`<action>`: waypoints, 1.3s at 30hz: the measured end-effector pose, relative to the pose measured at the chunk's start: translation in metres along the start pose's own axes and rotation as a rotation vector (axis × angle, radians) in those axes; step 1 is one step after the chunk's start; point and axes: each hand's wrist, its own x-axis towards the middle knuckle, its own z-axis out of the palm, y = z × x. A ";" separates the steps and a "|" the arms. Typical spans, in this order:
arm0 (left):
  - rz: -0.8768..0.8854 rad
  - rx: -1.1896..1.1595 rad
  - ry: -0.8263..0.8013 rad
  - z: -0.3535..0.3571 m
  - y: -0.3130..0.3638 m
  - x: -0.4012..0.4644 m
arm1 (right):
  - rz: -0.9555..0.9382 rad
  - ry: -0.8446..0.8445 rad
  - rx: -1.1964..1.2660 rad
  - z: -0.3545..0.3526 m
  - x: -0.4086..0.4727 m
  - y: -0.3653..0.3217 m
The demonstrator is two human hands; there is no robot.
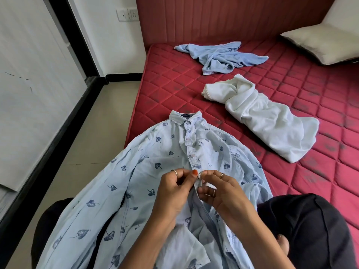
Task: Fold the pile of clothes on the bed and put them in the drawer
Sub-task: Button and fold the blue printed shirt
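Head view: task barely begun, 1st shirt not yet folded.
Left hand (172, 188) & right hand (219, 191) both pinch the placket of the leaf-print shirt (155, 152), near edge of the bed (291, 94), prob. buttoning it. Blue garment (221, 57) far, white garment (262, 117) right, both crumpled. No drawer in sight.

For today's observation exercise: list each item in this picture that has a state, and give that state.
Leaf-print shirt: spread out, top buttoned, lower placket open.
Left hand: pinching placket.
Right hand: pinching placket.
White garment: crumpled, unfolded.
Blue garment: crumpled, unfolded.
Pillow: lying flat on the mattress.
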 end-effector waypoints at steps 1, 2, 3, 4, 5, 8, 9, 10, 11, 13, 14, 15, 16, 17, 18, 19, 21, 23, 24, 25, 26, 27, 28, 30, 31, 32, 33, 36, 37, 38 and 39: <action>0.003 0.016 -0.017 -0.001 0.002 0.002 | -0.018 -0.013 -0.061 -0.003 0.002 -0.002; 0.006 0.035 -0.023 -0.003 0.004 0.005 | -0.064 -0.012 -0.141 -0.007 0.003 -0.001; 0.014 0.048 -0.020 -0.004 0.006 0.009 | -0.112 0.005 -0.232 -0.011 0.004 0.000; 0.021 0.047 -0.015 -0.005 0.009 0.013 | -0.153 0.026 -0.328 -0.014 0.003 0.002; 0.031 0.034 -0.009 -0.007 0.013 0.018 | -0.184 0.035 -0.416 -0.017 0.001 0.003; 0.047 0.044 0.012 -0.007 0.024 0.035 | -0.249 0.005 -0.598 -0.021 -0.006 0.009; 0.049 0.075 0.017 -0.006 0.027 0.042 | -0.267 -0.011 -0.645 -0.022 -0.008 0.012; 0.053 0.109 0.017 -0.005 0.028 0.049 | -0.283 -0.018 -0.679 -0.022 -0.008 0.016; 0.057 0.146 0.016 -0.003 0.027 0.055 | -0.300 -0.013 -0.706 -0.023 -0.007 0.019; 0.062 0.223 -0.002 0.000 0.024 0.063 | -0.322 0.015 -0.739 -0.024 -0.003 0.024; 0.063 0.282 -0.016 0.001 0.021 0.064 | -0.310 0.032 -0.723 -0.025 -0.002 0.025; 0.070 0.352 -0.018 0.002 0.020 0.065 | -0.286 0.046 -0.688 -0.027 0.001 0.026; 0.086 0.420 -0.003 0.002 0.017 0.062 | -0.248 0.054 -0.634 -0.029 0.001 0.029; 0.117 0.473 0.038 0.000 0.014 0.057 | -0.211 0.057 -0.575 -0.031 0.002 0.030; 0.162 0.510 0.089 -0.002 0.011 0.051 | -0.170 0.060 -0.510 -0.034 0.003 0.033; 0.220 0.537 0.136 -0.004 0.005 0.041 | -0.127 0.062 -0.438 -0.036 0.002 0.037; 0.335 0.599 0.178 -0.009 -0.009 0.019 | -0.069 0.068 -0.323 -0.040 0.002 0.043; 0.353 0.765 0.157 -0.013 -0.019 -0.003 | -0.018 0.060 -0.228 -0.040 -0.001 0.047; 0.293 0.865 0.126 -0.014 -0.022 -0.011 | 0.012 0.052 -0.184 -0.040 -0.003 0.049; 0.209 0.966 0.092 -0.014 -0.026 -0.015 | 0.036 0.042 -0.148 -0.039 -0.004 0.051; 0.131 1.052 0.069 -0.014 -0.028 -0.016 | 0.057 0.030 -0.115 -0.038 -0.006 0.053; 0.086 1.107 0.057 -0.014 -0.031 -0.015 | 0.070 0.023 -0.088 -0.037 -0.007 0.054; 0.069 1.146 0.046 -0.013 -0.031 -0.013 | 0.078 0.023 -0.070 -0.037 -0.008 0.054; 0.078 1.191 0.022 -0.012 -0.033 -0.009 | 0.088 0.038 -0.064 -0.038 -0.008 0.055; 0.090 1.186 0.014 -0.011 -0.034 -0.009 | 0.090 0.051 -0.064 -0.040 -0.008 0.056; 0.106 1.169 0.016 -0.012 -0.033 -0.009 | 0.091 0.064 -0.059 -0.041 -0.007 0.056; 0.128 1.145 0.026 -0.014 -0.032 -0.010 | 0.090 0.076 -0.053 -0.043 -0.007 0.057; 0.213 1.000 0.070 -0.024 -0.023 -0.010 | 0.078 0.090 -0.030 -0.048 -0.006 0.055; 0.233 0.951 0.091 -0.028 -0.018 -0.011 | 0.070 0.078 -0.022 -0.048 -0.007 0.052; 0.229 0.917 0.110 -0.032 -0.011 -0.011 | 0.054 0.059 -0.018 -0.048 -0.008 0.048; 0.210 0.882 0.123 -0.037 -0.004 -0.011 | 0.035 0.037 -0.017 -0.048 -0.008 0.043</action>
